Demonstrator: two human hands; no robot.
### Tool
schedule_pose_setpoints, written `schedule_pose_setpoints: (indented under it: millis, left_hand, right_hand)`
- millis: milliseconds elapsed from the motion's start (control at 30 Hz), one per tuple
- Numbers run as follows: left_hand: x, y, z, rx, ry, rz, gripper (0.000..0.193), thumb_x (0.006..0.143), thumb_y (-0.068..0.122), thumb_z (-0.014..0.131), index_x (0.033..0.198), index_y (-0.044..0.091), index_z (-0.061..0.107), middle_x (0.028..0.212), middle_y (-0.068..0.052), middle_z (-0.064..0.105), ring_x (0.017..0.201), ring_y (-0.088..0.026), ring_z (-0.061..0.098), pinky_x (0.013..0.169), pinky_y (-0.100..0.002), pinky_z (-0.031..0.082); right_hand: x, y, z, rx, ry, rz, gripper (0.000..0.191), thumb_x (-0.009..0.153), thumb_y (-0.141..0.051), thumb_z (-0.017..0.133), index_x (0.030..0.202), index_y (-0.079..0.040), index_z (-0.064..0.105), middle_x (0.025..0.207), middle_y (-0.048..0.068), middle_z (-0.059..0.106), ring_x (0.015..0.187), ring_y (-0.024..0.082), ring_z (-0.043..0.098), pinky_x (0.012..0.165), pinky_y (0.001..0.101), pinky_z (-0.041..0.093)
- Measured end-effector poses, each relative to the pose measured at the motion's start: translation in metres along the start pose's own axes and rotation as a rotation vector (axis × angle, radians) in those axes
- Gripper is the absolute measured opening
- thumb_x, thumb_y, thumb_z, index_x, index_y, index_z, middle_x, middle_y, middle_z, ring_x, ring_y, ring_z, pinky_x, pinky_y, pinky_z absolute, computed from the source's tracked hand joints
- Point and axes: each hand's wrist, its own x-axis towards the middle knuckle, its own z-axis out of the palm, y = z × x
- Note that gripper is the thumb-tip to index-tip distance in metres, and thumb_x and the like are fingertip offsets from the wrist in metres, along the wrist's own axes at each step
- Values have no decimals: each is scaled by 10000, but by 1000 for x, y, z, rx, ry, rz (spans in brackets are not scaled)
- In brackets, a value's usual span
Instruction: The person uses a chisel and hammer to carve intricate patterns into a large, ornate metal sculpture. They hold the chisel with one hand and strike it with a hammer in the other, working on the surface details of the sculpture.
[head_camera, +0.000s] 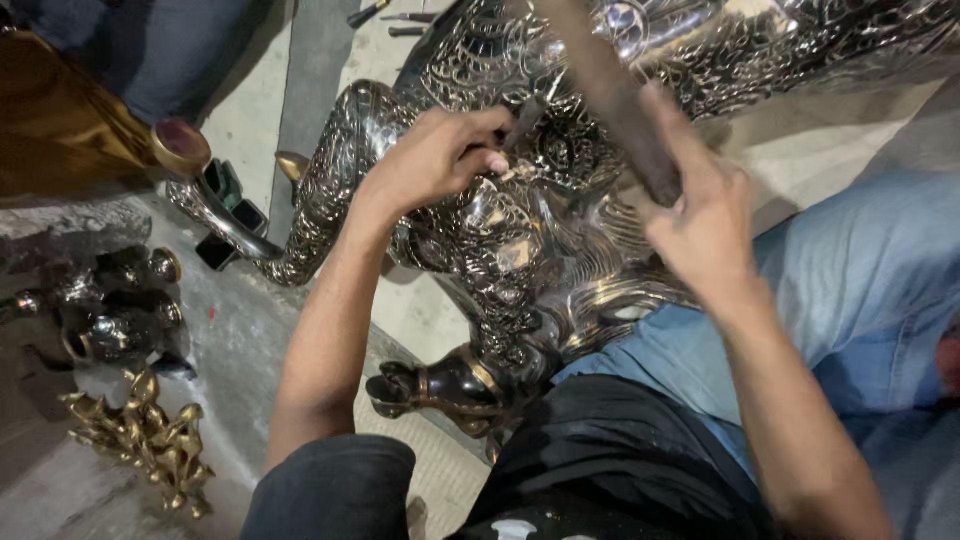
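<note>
A large embossed silver-coloured metal sculpture (500, 230), shaped like an animal with legs and hooves, lies across the floor and my lap. My left hand (435, 155) pinches a thin dark punch (525, 120) with its tip set against the patterned surface. My right hand (700, 220) grips a long dark wooden stick (620, 110), raised at a slant just above the punch. One dark hoof with a brass band (445, 385) points toward my knees.
Brass ornaments (150, 440) and a dark shiny metal piece (115, 310) lie on the concrete floor at left. A brass-coloured object (60, 120) stands at top left. Small tools (390, 15) rest at the top. My jeans-clad leg (860, 290) lies at the right.
</note>
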Motion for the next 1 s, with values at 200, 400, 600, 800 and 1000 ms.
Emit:
schedule_pose_setpoints:
  millis: [200,400,600,800,1000]
  left_hand:
    - [-1,-3,1,-62,94,156,233,954,118,718,1158,49,627,929,-134,776,700,-220,727,576,-409,505]
    - [-3,12,-5,-72,68,68,263,932,171,752,1136,50,640,783,-109,761,575,-245,662,578,-452,425]
    - [-4,19,-8,-65,99,85,277,929,178,767,1133,45,637,859,-111,778,661,-265,714,601,-439,466]
    - [-11,24,-9,-64,207,126,287,948,175,773,1149,36,621,933,-145,782,793,-296,747,669,-430,514]
    - [-26,28,2,-53,321,23,341,940,115,749,1230,20,596,900,-181,762,721,-301,742,606,-426,515]
  right_hand:
    - [-11,2,4,-131,-156,184,863,794,28,752,1579,-243,519,984,192,725,768,302,701,720,418,559]
    - [-18,5,-2,-218,-63,24,842,788,-14,798,1568,-222,556,1096,204,719,900,365,693,810,424,550]
    - [-15,9,-5,-193,63,65,812,780,-11,797,1531,-158,524,1155,189,724,912,356,679,848,427,540]
    - [-14,2,-3,-237,-92,73,800,816,13,750,1567,-196,573,1033,163,734,827,323,695,774,413,536]
    - [-7,-1,-10,-173,-136,187,828,779,-16,756,1562,-193,552,970,191,711,726,312,668,710,406,534]
